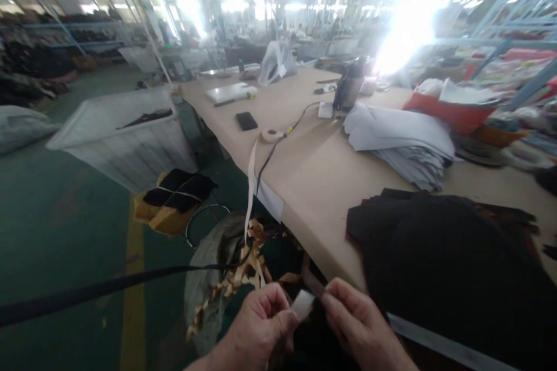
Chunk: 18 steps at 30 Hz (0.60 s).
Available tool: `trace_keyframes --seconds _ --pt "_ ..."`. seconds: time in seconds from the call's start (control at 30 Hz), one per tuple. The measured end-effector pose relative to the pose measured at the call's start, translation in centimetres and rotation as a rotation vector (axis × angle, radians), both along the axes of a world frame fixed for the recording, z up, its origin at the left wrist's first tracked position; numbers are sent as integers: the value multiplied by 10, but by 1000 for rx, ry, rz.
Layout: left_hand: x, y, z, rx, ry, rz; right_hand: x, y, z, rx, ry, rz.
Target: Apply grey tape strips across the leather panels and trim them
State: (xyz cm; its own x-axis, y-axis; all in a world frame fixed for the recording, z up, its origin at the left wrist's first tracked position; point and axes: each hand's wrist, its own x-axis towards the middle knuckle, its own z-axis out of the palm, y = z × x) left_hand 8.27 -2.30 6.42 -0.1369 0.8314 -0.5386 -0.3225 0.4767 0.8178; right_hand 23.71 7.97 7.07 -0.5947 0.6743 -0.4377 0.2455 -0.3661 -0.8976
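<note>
Low in the head view, my left hand (260,324) pinches a short pale strip of tape (303,304), whose free end points toward my other hand. Close by on the right, my right hand (354,320) has thumb and fingertips closed on a thin brownish strip (311,278) that hangs beside the table edge. Below and between my hands it is too dark to make things out. A stack of black cut pieces (435,243) lies on the table just right of my right hand. Curled tan paper strips (252,261) dangle below the table edge, left of my hands.
On the paper-covered table (304,168) are a tape roll (272,135), a black phone (246,121), a dark cord (272,153) and a stack of light grey pieces (400,136). A white bin (126,127) stands left. A dark strap (108,287) crosses the floor view.
</note>
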Motion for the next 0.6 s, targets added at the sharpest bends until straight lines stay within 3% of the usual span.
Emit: trace_keyframes --seconds 0.07,0.13,0.2,0.3,0.43,0.53,0.6 --pt "-14 -9 -1 7 145 -58 12 9 8 -39 -4 -164" --pt "-25 -19 0 34 306 -126 21 14 13 -32 -10 -225" --pt "-29 -26 2 41 384 -176 20 15 14 35 19 -173" --pt "-24 -28 11 61 346 -257 -1 12 10 117 47 -35" --pt "-25 -40 19 385 568 -366 -36 17 1 67 27 21" --pt "-47 -67 8 406 820 -193 -45 22 -6 66 52 32" --pt "-72 -78 -7 247 818 17 -45 22 -11 61 63 53"
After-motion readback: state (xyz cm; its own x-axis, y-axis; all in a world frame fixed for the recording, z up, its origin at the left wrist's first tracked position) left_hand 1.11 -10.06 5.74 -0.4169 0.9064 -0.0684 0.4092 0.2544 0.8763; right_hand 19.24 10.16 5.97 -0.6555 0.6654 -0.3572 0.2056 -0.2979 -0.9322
